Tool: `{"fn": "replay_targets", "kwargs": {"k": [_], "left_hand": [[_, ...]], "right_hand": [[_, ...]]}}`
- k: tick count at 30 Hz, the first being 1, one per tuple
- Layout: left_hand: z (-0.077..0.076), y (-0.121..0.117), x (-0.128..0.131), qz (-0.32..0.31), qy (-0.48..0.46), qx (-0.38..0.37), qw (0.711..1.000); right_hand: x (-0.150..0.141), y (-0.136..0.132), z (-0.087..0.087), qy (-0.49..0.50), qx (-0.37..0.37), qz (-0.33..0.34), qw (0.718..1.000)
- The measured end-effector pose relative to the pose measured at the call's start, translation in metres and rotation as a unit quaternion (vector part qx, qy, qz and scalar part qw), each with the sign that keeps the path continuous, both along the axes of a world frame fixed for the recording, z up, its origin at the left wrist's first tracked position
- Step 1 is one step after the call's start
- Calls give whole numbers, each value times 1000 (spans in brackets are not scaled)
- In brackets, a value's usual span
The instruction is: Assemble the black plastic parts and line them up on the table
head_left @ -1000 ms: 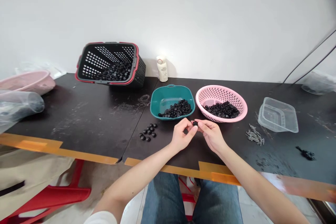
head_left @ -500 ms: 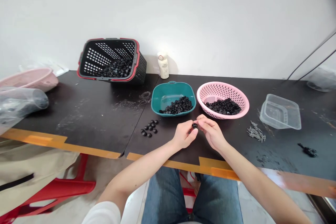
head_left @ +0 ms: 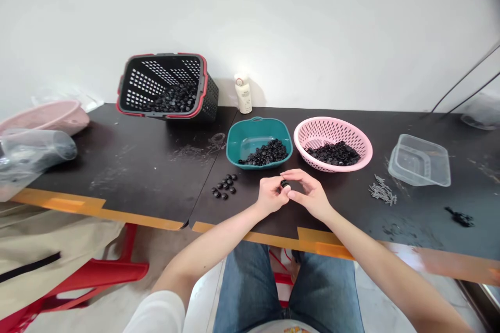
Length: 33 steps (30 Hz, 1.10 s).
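Observation:
My left hand (head_left: 270, 195) pinches a small black round part (head_left: 285, 183) between thumb and fingers, just above the table. From the other side my right hand (head_left: 312, 196) closes on the same part, its index finger over the top and its thumb by the left thumb. The fingers cover much of it. Left of my hands lies a loose group of black round caps (head_left: 225, 186). Behind them stand a teal basin (head_left: 242, 130) with many small black parts and a pink perforated basket (head_left: 357, 138) holding black pieces.
A grey-and-red basket (head_left: 211, 96) of black caps stands at the back left, near a white bottle (head_left: 244, 96). To the right are grey pins (head_left: 383, 191), a clear plastic box (head_left: 422, 161) and a black bundle (head_left: 461, 217). Orange tape (head_left: 144, 218) lines the table's front edge.
My right hand's fingers have shifted from beside the black part to over its top, with the thumb now near my left thumb. The view has tilted slightly.

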<state>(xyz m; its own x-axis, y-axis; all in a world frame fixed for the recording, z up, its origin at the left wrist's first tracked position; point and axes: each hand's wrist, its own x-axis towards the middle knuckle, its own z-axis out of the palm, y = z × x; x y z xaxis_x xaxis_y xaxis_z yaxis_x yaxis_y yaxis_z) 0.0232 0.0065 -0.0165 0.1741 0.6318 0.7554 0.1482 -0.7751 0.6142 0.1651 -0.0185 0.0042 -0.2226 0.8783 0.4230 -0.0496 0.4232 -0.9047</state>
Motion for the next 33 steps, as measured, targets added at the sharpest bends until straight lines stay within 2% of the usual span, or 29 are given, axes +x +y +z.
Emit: {"fn": "replay_targets", "kwargs": {"k": [10, 17, 33], "left_hand": [[0, 0, 0, 36, 35, 36, 998], [-3, -2, -3, -25, 22, 12, 999], [-6, -4, -5, -45, 19, 40, 998]], "right_hand": [[2, 1, -4, 56, -42, 35, 997], [2, 0, 0, 64, -41, 51, 996], [2, -2, 0, 48, -44, 37, 997]]}}
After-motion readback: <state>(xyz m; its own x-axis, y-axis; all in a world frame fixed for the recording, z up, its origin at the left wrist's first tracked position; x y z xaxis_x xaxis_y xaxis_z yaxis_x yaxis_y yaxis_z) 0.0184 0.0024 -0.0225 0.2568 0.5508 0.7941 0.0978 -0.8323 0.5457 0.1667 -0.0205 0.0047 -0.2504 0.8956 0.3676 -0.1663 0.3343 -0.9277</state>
